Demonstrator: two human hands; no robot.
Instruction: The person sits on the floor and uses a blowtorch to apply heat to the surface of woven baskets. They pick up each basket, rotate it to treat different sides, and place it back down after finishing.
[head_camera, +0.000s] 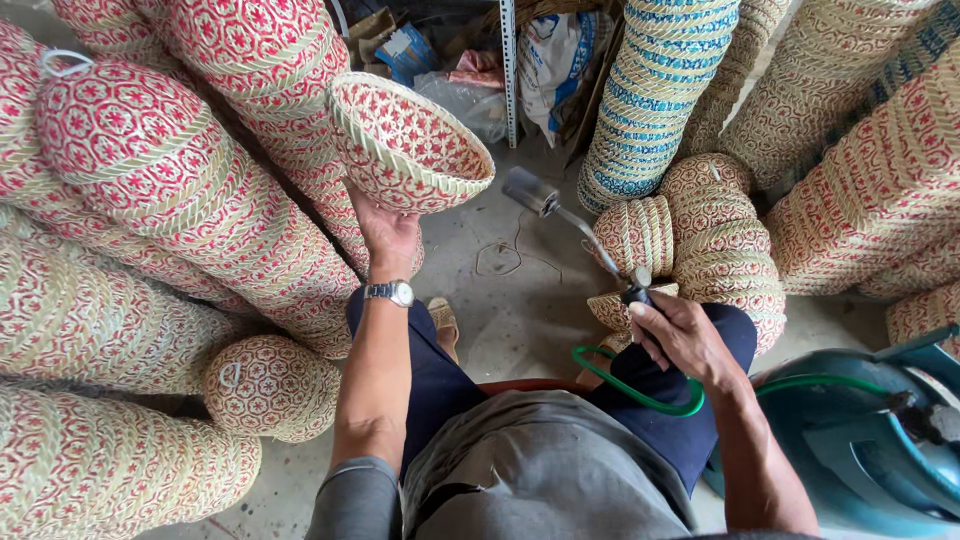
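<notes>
My left hand (387, 236) holds up a red-and-cream woven basket (407, 144) from below, its opening tilted toward the right. A wristwatch (390, 292) sits on that wrist. My right hand (676, 336) grips the handle of a gas torch (575, 228), whose metal nozzle points up-left toward the basket, a short gap away. A green hose (640, 392) loops from the torch handle across my lap toward the right.
Tall stacks of red-patterned woven baskets (150, 200) lie on the left. More basket stacks, some blue-banded (655, 90), stand on the right. A blue gas cylinder (860, 440) sits at the lower right. Bags and boxes (470, 60) are at the back.
</notes>
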